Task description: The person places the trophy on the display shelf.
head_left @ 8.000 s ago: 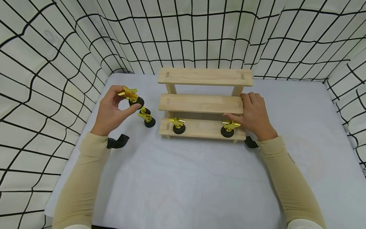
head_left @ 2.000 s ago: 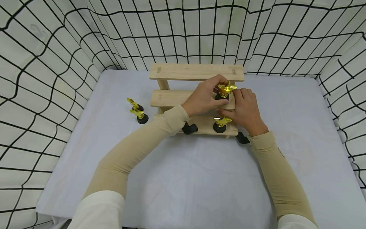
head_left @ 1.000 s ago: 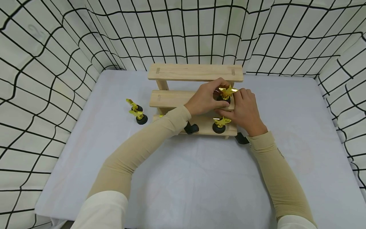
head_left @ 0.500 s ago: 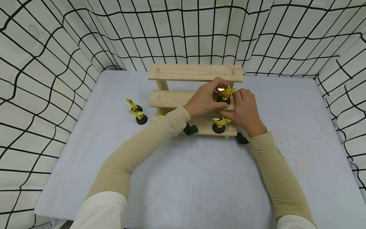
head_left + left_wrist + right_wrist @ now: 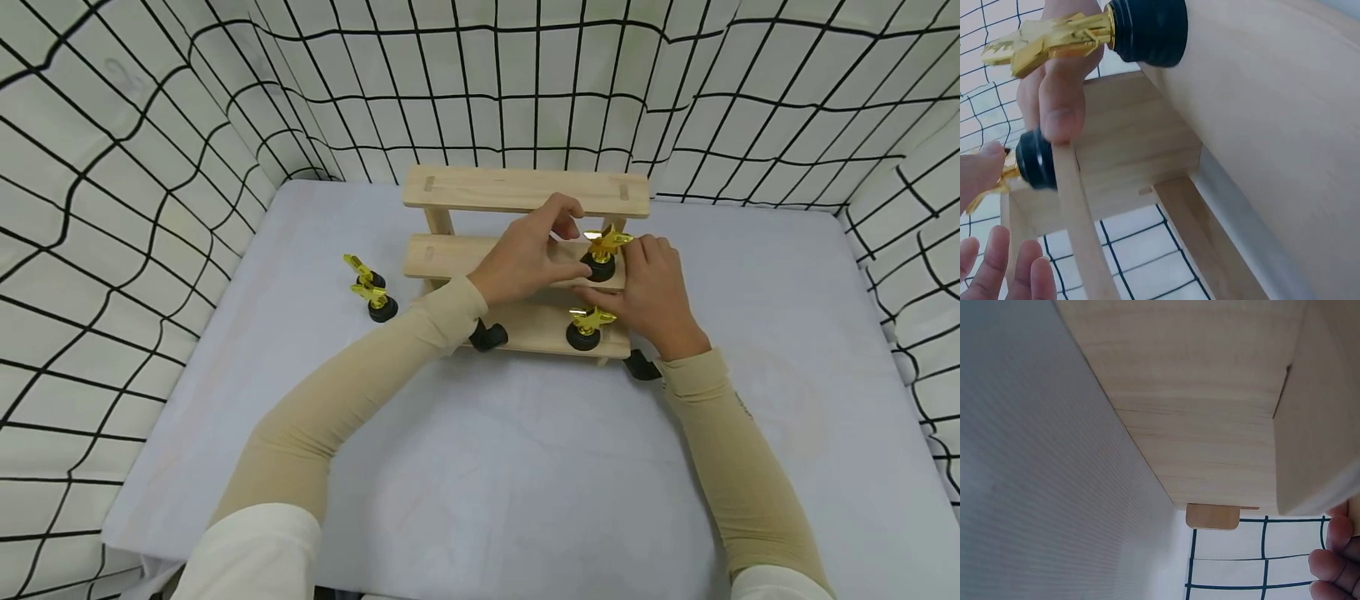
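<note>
A gold star trophy with a round black base stands upright at the right end of the middle step of the wooden three-tier shelf. Beside it is my left hand, thumb at the base and the other fingers spread away from it. The left wrist view also shows these fingers apart from the trophy. My right hand grips the right end of the middle board, thumb below. Another star trophy stands on the bottom step's right end. My left forearm hides that step's left end.
Two more star trophies, one farther back and one nearer, stand on the white-covered table left of the shelf. Black wire mesh rises behind the shelf and along both sides.
My left hand brought a trophy from the table's left side to the middle step's right end. Just now its fingers have loosened from it. The right hand keeps its hold on the shelf.
</note>
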A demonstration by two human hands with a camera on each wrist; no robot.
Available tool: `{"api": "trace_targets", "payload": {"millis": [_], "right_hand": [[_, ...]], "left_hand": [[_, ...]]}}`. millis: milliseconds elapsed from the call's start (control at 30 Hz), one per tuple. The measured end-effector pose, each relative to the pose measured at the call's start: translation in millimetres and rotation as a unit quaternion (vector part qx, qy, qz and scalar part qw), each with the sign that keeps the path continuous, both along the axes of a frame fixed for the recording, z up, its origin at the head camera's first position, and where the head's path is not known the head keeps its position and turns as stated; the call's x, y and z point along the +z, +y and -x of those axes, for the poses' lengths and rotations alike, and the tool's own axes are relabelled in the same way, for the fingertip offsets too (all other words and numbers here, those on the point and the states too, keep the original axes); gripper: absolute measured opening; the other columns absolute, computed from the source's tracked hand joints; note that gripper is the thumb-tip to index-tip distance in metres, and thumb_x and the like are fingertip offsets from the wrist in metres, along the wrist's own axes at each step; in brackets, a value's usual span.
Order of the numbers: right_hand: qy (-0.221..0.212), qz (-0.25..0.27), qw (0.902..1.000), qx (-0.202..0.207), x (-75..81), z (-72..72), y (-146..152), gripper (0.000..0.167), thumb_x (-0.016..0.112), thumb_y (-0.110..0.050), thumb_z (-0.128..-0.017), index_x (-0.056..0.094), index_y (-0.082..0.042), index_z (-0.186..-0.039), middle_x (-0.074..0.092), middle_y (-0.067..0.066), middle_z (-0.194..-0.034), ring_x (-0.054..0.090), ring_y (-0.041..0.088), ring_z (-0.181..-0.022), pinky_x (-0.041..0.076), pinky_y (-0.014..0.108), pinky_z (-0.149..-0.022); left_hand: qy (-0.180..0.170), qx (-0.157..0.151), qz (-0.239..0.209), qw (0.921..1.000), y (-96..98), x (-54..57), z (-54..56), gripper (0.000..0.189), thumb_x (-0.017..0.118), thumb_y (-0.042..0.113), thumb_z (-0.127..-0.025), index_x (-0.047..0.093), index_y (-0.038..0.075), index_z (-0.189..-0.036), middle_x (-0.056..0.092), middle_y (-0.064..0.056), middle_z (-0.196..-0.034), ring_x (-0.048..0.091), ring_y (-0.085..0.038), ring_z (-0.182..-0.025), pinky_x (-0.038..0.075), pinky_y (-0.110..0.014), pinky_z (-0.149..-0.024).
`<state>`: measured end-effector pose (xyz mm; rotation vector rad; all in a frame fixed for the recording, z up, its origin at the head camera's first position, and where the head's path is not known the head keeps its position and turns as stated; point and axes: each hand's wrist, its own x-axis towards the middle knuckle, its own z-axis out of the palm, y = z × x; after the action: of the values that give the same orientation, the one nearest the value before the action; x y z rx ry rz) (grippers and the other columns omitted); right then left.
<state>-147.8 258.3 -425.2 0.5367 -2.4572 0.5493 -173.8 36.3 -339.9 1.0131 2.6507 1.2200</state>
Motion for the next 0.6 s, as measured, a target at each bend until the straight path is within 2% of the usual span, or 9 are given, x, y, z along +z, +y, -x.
{"api": "trace_targets", "payload": {"millis": [267, 467, 600], "right_hand": [[-0.009, 0.009, 0.9999, 0.002, -0.3, -0.9, 0, 0.106, 0.044, -0.095, -0.080, 0.058, 0.006, -0.108, 0.051, 0.023, -0.090, 0.046, 0.041, -0.081, 0.038, 0.052, -0.070], [-0.015, 0.007, 0.9999, 0.000, -0.6, -1.6, -1, 0.108, 0.041, -0.096, -0.080, 0.057, 0.006, -0.110, 0.052, 0.023, -0.092, 0.047, 0.041, -0.083, 0.038, 0.054, -0.073], [-0.011, 0.010, 0.9999, 0.003, 0.0, -2.0, -2, 0.107, 0.043, -0.095, -0.080, 0.058, 0.006, -0.113, 0.052, 0.023, -0.092, 0.047, 0.042, -0.083, 0.038, 0.054, -0.073]], "left_hand": [[0.021, 0.006, -0.015, 0.9997, -17.8, 10.6, -1.5, 0.059, 0.086, 0.024, -0.086, 0.049, 0.009, -0.129, 0.067, -0.007, -0.114, 0.064, -0.018, -0.112, 0.055, -0.027, -0.097], [0.044, 0.009, -0.027, 0.9986, -29.6, 20.5, -3.1, 0.059, 0.086, 0.023, -0.086, 0.049, 0.007, -0.128, 0.067, -0.008, -0.114, 0.064, -0.017, -0.111, 0.054, -0.026, -0.096], [0.052, 0.017, -0.032, 0.9980, -37.8, 27.0, -4.8, 0.059, 0.086, 0.023, -0.085, 0.050, 0.007, -0.129, 0.066, -0.007, -0.114, 0.063, -0.017, -0.111, 0.054, -0.026, -0.096]]}}
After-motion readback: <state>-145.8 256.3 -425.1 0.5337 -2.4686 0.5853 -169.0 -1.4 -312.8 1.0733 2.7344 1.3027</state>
